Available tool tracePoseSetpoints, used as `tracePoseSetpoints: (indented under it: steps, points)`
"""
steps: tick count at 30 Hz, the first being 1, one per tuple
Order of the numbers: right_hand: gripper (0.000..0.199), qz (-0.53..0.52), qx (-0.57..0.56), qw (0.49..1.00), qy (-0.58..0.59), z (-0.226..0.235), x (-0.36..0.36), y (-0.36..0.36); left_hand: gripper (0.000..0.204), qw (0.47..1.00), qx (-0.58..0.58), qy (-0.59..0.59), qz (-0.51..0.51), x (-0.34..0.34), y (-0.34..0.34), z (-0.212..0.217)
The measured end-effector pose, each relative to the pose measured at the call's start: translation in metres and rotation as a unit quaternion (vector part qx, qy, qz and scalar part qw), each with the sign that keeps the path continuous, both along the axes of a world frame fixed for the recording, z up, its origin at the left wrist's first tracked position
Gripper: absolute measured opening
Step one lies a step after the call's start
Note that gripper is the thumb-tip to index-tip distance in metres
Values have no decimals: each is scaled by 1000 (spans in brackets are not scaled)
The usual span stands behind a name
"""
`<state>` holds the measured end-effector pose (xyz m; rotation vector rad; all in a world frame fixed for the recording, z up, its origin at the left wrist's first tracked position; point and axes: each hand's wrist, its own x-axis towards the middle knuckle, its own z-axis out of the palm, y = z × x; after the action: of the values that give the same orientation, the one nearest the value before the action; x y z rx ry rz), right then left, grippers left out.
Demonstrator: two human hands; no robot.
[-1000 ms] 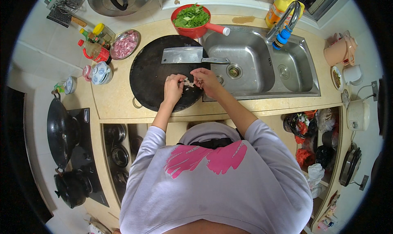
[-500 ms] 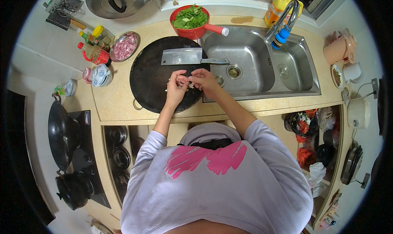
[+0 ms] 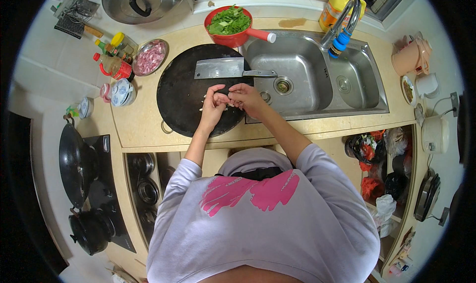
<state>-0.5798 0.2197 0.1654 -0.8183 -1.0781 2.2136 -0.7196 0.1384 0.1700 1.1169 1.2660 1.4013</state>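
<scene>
Black round board (image 3: pixel 183 97), counter's front edge beside sink (image 3: pixel 297 80); cleaver (image 3: pixel 220 68) lies at board's far edge. Left hand (image 3: pixel 214 104) and right hand (image 3: pixel 246 97) meet, fingers pinched on small pale piece (image 3: pixel 229 102), likely garlic. Judged light, firm, slippery; best pinched at its ends.

Both the left hand (image 3: pixel 214 104) and right hand (image 3: pixel 246 97) have drifted slightly nearer the cleaver (image 3: pixel 223 68); fingertips stay pinched together.

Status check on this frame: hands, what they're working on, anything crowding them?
Left hand and right hand together over the round black board, fingers pinching a small pale piece. Cleaver lies flat just beyond the hands. Sink at right.
</scene>
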Motion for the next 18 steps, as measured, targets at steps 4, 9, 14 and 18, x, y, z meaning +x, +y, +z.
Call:
tracePoseSetpoints:
  steps: [4, 9, 14, 18]
  points:
    - [26, 9, 24, 1000, 10, -2, 1, 0, 52, 1000, 12, -20, 0, 5, 1, 4]
    - [25, -34, 3, 999, -9, 1, 3, 1, 33, 959, -32, 243, 145, -15, 8, -10]
    - [24, -18, 8, 1000, -17, -4, 6, 3, 17, 857, -3, 507, 93, -10, 11, -9]
    - [24, -12, 13, 1000, 1, -1, 5, 2, 16, 830, -6, 549, 97, -7, 14, -16]
